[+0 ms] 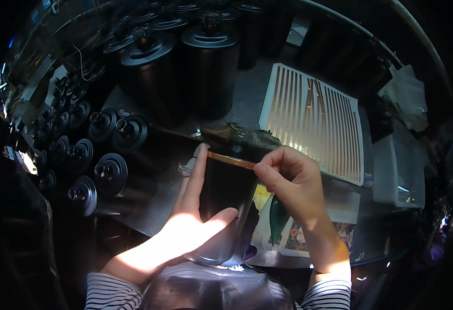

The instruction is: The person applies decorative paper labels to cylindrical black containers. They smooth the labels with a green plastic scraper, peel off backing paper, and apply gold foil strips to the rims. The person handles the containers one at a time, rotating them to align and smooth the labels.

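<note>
A tall black bottle point(225, 206) stands slightly tilted in front of my body. My left hand point(193, 209) grips its left side, with the fingers stretched up along the wall and the thumb across the front. Around the bottle's upper edge lies a narrow gold strip point(231, 160), and the left fingertips touch its left end. At the strip's right end my right hand point(288, 178) pinches between thumb and forefinger. A dark, crumpled cloth-like thing point(239, 136) lies just behind the bottle's top, which is in shadow.
A white sheet with rows of gold strips point(314, 121) lies at the right, beside a translucent plastic bin point(399, 170). Large black bottles point(211, 67) stand at the back. Several smaller ones point(111, 172) lie at the left, necks outward. Printed papers point(296, 237) lie near my right forearm.
</note>
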Demonstrator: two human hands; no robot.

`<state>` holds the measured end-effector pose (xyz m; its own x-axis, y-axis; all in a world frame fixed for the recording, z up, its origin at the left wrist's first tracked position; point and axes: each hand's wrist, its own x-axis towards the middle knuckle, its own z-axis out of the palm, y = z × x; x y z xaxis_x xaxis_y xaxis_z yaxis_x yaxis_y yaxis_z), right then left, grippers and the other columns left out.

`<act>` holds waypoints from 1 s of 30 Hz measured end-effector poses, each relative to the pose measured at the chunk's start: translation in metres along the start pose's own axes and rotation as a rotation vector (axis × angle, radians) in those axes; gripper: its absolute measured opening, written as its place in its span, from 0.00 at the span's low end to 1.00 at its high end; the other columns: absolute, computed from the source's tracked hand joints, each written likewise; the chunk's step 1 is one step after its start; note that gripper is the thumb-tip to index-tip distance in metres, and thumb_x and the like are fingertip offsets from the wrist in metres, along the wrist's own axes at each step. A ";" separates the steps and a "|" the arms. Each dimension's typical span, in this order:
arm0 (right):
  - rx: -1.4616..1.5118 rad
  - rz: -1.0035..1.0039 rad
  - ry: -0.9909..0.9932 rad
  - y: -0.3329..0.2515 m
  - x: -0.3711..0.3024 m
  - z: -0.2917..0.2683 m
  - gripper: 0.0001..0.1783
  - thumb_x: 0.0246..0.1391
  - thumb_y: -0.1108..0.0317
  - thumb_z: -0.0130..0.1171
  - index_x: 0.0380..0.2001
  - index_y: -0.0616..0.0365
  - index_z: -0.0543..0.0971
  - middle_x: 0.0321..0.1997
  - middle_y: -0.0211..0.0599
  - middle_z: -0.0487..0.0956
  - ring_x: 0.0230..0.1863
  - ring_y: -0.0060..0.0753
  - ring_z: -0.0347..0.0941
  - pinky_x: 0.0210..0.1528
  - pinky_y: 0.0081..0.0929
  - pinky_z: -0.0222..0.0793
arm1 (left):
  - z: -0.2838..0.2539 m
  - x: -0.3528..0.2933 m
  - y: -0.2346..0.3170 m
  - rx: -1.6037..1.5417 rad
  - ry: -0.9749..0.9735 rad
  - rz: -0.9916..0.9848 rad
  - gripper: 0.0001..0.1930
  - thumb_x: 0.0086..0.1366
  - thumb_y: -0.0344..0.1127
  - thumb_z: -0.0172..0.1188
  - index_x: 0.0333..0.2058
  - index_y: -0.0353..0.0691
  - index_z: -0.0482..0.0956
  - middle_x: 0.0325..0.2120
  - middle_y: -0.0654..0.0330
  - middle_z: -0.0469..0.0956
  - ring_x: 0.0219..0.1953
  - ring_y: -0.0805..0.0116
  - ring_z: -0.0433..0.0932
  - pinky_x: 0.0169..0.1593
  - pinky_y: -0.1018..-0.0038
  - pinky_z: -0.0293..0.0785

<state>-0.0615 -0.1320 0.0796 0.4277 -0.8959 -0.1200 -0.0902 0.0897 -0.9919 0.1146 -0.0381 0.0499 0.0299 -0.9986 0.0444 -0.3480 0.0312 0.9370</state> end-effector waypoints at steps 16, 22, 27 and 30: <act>-0.142 -0.137 0.128 0.039 -0.008 -0.009 0.06 0.54 0.71 0.56 0.32 0.64 0.75 0.21 0.25 0.73 0.24 0.12 0.66 0.26 0.13 0.61 | 0.017 0.012 0.040 0.838 -0.086 0.412 0.32 0.51 0.27 0.55 0.57 0.55 0.68 0.39 0.55 0.79 0.62 0.51 0.56 0.56 0.27 0.27; -0.400 -0.093 0.067 0.059 -0.026 -0.002 0.19 0.57 0.71 0.49 0.53 0.60 0.71 0.24 0.42 0.76 0.26 0.33 0.75 0.31 0.25 0.68 | 0.003 -0.011 0.012 0.026 0.009 0.082 0.39 0.56 0.33 0.60 0.64 0.41 0.50 0.57 0.37 0.53 0.61 0.49 0.58 0.63 0.59 0.53; -0.490 -0.294 0.128 0.045 -0.062 0.022 0.24 0.50 0.78 0.52 0.53 0.69 0.69 0.22 0.45 0.73 0.23 0.38 0.71 0.30 0.29 0.67 | 0.003 0.000 -0.031 -0.375 -0.062 0.096 0.46 0.56 0.33 0.58 0.66 0.39 0.37 0.64 0.41 0.44 0.66 0.50 0.48 0.65 0.63 0.50; -0.594 -0.364 0.120 0.037 -0.065 0.019 0.23 0.49 0.78 0.54 0.52 0.69 0.70 0.22 0.47 0.73 0.23 0.42 0.71 0.29 0.30 0.68 | -0.006 -0.004 -0.011 0.202 0.029 0.237 0.41 0.53 0.31 0.57 0.65 0.45 0.48 0.60 0.46 0.59 0.66 0.51 0.48 0.66 0.52 0.38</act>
<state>-0.0761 -0.0621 0.0495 0.4249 -0.8688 0.2540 -0.4502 -0.4463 -0.7734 0.1234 -0.0339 0.0415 -0.0486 -0.9628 0.2659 -0.5279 0.2507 0.8115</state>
